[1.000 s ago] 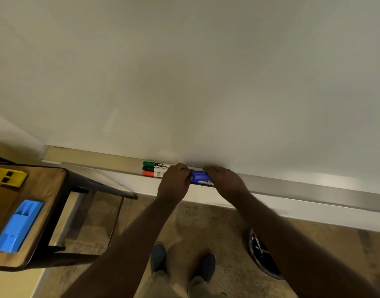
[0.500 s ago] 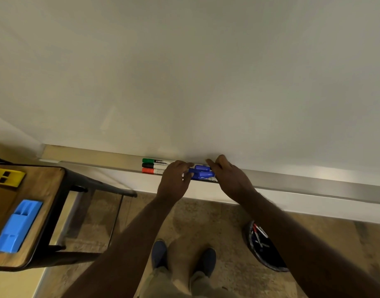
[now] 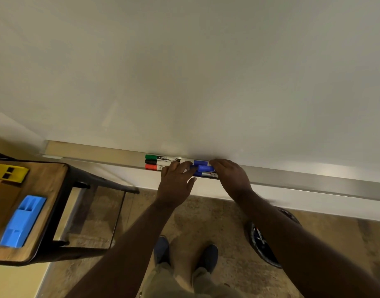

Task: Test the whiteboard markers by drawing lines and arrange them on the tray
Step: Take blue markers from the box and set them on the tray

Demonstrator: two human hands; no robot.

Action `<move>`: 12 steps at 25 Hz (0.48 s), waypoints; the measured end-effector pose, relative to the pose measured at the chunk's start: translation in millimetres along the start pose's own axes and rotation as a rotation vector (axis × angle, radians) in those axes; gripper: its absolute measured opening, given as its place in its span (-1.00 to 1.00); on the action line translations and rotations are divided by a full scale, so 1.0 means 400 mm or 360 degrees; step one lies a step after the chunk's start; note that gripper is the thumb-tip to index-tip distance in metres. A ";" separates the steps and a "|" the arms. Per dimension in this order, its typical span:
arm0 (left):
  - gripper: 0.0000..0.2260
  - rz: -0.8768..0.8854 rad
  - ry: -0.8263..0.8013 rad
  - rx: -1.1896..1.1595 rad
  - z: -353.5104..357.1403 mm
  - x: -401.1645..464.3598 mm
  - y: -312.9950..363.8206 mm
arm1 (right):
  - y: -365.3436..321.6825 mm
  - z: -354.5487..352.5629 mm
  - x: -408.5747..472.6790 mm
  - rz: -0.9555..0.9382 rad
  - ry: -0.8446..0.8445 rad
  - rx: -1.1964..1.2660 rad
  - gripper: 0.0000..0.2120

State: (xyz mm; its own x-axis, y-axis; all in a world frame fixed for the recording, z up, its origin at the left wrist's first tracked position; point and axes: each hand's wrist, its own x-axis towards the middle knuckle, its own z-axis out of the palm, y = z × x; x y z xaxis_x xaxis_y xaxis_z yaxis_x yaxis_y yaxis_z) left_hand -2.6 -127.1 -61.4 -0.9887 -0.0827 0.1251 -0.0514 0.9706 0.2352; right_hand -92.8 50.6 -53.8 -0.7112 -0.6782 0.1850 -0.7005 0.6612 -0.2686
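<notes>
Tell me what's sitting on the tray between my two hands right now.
Blue markers lie bunched on the tray between the left hand and right hand, seen in the head view.

metal tray (image 3: 103, 152) runs along whiteboard bottom edge. on it, side by side: green marker (image 3: 157, 157) nearest board, black marker (image 3: 155, 162), red marker (image 3: 153, 167) at front lip; blue markers (image 3: 203, 167) bunched just right of them.
</notes>
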 end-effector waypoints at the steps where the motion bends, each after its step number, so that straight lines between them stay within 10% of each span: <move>1: -0.67 -0.0014 0.0006 -0.0015 0.003 -0.003 -0.004 | -0.005 0.005 0.001 0.0003 0.0016 0.0006 -0.51; 12: -0.65 -0.0179 0.0101 -0.0198 0.019 0.001 -0.021 | -0.021 0.027 0.012 -0.0031 0.0159 0.0004 -0.54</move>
State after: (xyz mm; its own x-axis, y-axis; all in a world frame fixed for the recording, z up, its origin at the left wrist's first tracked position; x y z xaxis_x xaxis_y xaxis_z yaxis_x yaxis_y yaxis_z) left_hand -3.5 -133.4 -70.6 -0.9666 -0.2073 0.1508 -0.1397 0.9192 0.3681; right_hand -89.5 38.3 -60.9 -0.6997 -0.6556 0.2837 -0.7144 0.6471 -0.2665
